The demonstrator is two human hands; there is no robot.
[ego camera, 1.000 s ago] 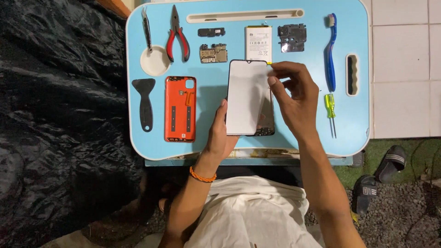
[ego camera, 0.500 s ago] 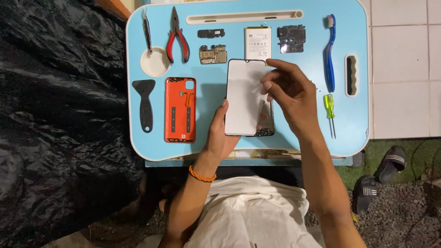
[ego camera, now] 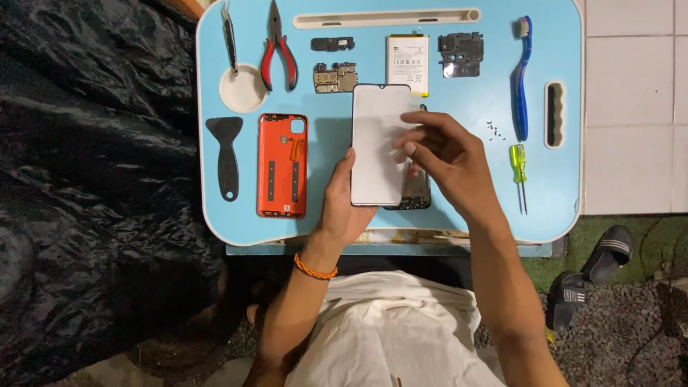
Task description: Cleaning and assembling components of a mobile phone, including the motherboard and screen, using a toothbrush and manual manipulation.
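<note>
Bench (ego camera: 330,222) first: blue, with open room only along its near edge below my wrists. Orange back cover (ego camera: 282,165) lies just left, apart from my left hand (ego camera: 344,208), whose grip clamps the white screen panel's (ego camera: 378,140) lower left edge. My right hand (ego camera: 441,158) rests loose fingers on its right side, having slid down from the top corner.

a light blue lap table (ego camera: 552,215) with rounded corners fills the upper middle. black crinkled plastic sheeting (ego camera: 93,179) covers the ground off its left edge. off its right edge lie white floor tiles (ego camera: 634,107), then a strip of green matting (ego camera: 631,247) and grey gravel (ego camera: 616,337) bearing a pair of black sandals (ego camera: 588,283). the light is even.
</note>
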